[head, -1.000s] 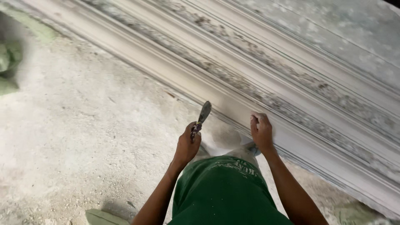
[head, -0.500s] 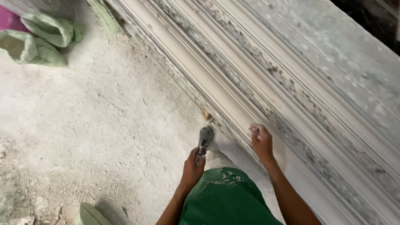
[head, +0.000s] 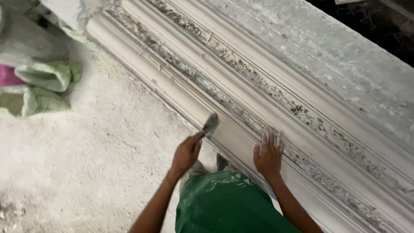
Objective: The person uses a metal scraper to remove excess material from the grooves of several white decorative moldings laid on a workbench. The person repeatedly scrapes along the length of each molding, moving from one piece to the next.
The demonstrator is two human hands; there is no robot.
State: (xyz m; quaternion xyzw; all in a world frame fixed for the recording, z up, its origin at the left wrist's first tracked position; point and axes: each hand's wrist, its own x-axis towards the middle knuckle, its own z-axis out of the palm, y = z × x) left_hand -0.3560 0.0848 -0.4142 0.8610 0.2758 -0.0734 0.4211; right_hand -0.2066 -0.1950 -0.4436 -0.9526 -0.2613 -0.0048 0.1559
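Observation:
A long pale plaster moulding (head: pixel 181 92) runs diagonally from upper left to lower right, with ridges and worn, flaking grooves. My left hand (head: pixel 186 152) grips the handle of a small scraper (head: pixel 211 124), whose dark blade touches the moulding's lower band. My right hand (head: pixel 268 154) lies flat on the moulding to the right of the blade, fingers spread and dusted white, holding nothing. Below the hands are my green shorts (head: pixel 228 203), smeared with plaster.
Pale green sacks (head: pixel 47 75) and a pink item (head: pixel 8 75) lie on the dusty concrete floor (head: pixel 86 151) at the left. A broad grey ledge (head: pixel 345 60) runs above the moulding, with a dark gap beyond it at the top right.
The view has shifted along the moulding, bringing the sacks further down the left side. My right hand has flattened and spread its fingers on the moulding. The scraper stays in my left hand.

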